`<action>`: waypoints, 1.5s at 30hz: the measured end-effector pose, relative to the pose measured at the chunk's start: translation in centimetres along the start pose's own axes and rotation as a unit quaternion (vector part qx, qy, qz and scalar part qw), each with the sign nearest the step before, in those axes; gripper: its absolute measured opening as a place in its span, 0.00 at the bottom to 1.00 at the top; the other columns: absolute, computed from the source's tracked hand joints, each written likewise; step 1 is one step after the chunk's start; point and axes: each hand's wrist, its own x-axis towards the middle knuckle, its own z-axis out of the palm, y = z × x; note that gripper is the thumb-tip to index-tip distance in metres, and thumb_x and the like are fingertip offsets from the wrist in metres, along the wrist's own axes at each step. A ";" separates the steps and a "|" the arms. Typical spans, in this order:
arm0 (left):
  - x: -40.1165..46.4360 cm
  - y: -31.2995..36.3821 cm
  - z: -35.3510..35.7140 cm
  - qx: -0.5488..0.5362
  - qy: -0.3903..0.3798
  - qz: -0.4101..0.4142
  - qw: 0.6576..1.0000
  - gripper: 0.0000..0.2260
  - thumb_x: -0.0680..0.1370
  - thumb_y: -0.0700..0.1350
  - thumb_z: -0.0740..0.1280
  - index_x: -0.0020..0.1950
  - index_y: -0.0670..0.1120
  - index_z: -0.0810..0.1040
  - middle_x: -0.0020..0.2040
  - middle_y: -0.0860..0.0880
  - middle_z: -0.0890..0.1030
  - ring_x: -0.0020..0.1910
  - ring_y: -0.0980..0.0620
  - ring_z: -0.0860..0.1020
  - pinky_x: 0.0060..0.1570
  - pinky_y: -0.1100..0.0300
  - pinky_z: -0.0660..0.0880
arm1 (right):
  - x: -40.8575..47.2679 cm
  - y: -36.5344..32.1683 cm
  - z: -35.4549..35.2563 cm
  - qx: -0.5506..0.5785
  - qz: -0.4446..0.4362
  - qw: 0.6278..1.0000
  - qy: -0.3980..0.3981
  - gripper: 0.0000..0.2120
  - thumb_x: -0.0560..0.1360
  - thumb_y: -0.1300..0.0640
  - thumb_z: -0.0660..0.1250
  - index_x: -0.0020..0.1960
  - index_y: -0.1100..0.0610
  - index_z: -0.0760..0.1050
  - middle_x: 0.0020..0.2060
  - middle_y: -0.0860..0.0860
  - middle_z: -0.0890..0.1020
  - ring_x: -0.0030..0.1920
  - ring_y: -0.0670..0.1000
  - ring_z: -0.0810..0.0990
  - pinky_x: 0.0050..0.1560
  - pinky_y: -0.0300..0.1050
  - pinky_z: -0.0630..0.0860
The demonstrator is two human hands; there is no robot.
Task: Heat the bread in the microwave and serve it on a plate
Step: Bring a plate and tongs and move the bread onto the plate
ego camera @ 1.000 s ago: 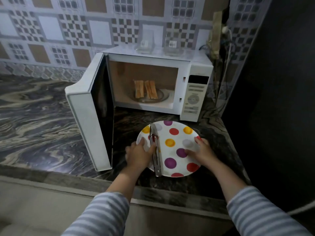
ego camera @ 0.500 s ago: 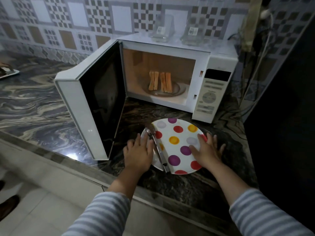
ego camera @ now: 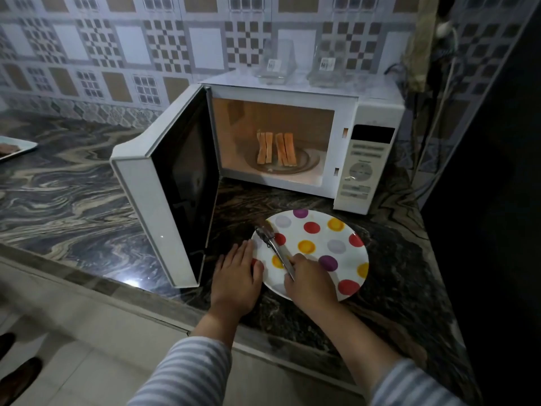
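Head view: the right hand [ego camera: 310, 284] grips the tongs [ego camera: 276, 250] over the spotted plate [ego camera: 345, 230] at lower centre, while the left hand [ego camera: 235, 276] rests flat at its rim. The bread [ego camera: 276, 148] stands inside the open microwave [ego camera: 371, 112] at centre, so lifting it out and plating remain.

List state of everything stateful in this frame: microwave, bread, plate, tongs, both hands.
microwave door: swung fully open
bread slices: standing on edge on the turntable inside the microwave
plate: flat on the counter, no bread on it
tongs: lying across the plate
left hand: fingers straight, resting at the plate's left rim
right hand: gripping the tongs' handle end
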 end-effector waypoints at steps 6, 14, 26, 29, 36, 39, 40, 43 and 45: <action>-0.1 -0.2 -0.1 0.002 -0.005 0.008 1.000 0.40 0.68 0.62 0.32 0.78 0.51 0.53 0.78 0.52 0.56 0.77 0.53 0.52 0.74 0.53 0.46 | 0.1 1.4 -2.2 0.080 0.031 0.996 -0.021 0.14 0.81 0.51 0.56 0.61 0.57 0.73 0.53 0.55 0.80 0.55 0.55 0.78 0.50 0.44 0.72; 0.2 -0.2 0.1 0.013 -0.010 0.007 1.000 0.40 0.68 0.61 0.30 0.78 0.50 0.51 0.78 0.52 0.55 0.77 0.53 0.51 0.74 0.52 0.45 | -0.8 3.7 -4.3 0.253 0.105 0.961 -0.034 0.14 0.82 0.48 0.52 0.44 0.51 0.72 0.33 0.46 0.71 0.33 0.46 0.69 0.34 0.42 0.64; 0.9 2.1 -1.6 -0.024 0.086 0.113 0.990 0.36 0.75 0.65 0.43 0.78 0.47 0.45 0.79 0.48 0.50 0.77 0.52 0.46 0.73 0.43 0.47 | -2.0 4.7 -4.6 0.360 0.072 0.929 0.048 0.06 0.79 0.57 0.63 0.54 0.53 0.77 0.42 0.47 0.82 0.38 0.44 0.76 0.42 0.39 0.72; 2.6 4.6 -4.6 0.085 0.155 0.248 0.953 0.32 0.77 0.63 0.48 0.77 0.48 0.54 0.77 0.47 0.59 0.76 0.48 0.51 0.71 0.41 0.51 | -1.5 5.7 -5.1 0.273 0.050 0.960 0.040 0.08 0.78 0.55 0.65 0.57 0.51 0.77 0.48 0.44 0.81 0.50 0.46 0.79 0.53 0.44 0.75; 4.3 8.0 -8.2 0.169 -0.053 0.371 0.912 0.18 0.80 0.53 0.60 0.70 0.55 0.69 0.68 0.56 0.72 0.74 0.55 0.61 0.74 0.43 0.39 | -1.4 6.1 -6.7 0.111 0.019 0.993 0.033 0.10 0.77 0.50 0.66 0.57 0.46 0.77 0.51 0.42 0.82 0.56 0.47 0.79 0.66 0.55 0.69; 4.3 8.4 -8.3 0.107 -0.049 0.369 0.922 0.12 0.80 0.50 0.62 0.63 0.54 0.75 0.61 0.56 0.78 0.66 0.55 0.71 0.74 0.52 0.47 | -2.0 6.1 -6.9 0.086 0.016 0.995 0.037 0.09 0.77 0.49 0.64 0.57 0.44 0.75 0.52 0.43 0.82 0.58 0.47 0.78 0.66 0.53 0.67; 4.3 8.6 -8.3 0.102 -0.038 0.377 0.920 0.12 0.79 0.49 0.62 0.62 0.53 0.76 0.60 0.55 0.78 0.63 0.54 0.73 0.71 0.56 0.52 | -2.1 6.2 -6.8 0.090 0.016 0.995 0.033 0.10 0.77 0.47 0.65 0.58 0.43 0.74 0.53 0.43 0.81 0.58 0.47 0.78 0.66 0.52 0.68; 4.1 9.0 -8.3 0.082 -0.032 0.385 0.919 0.12 0.78 0.48 0.65 0.61 0.51 0.78 0.56 0.53 0.80 0.56 0.50 0.76 0.57 0.57 0.68 | -2.3 6.3 -7.0 0.127 0.008 0.992 0.020 0.19 0.73 0.40 0.67 0.62 0.39 0.71 0.55 0.40 0.79 0.59 0.46 0.77 0.65 0.52 0.69; 3.9 9.1 -8.3 0.068 -0.039 0.377 0.923 0.12 0.77 0.48 0.66 0.61 0.51 0.78 0.55 0.53 0.80 0.54 0.50 0.76 0.54 0.56 0.71 | -2.3 6.2 -7.2 0.110 -0.004 0.993 0.048 0.18 0.71 0.40 0.69 0.60 0.40 0.74 0.53 0.40 0.81 0.57 0.44 0.78 0.65 0.52 0.68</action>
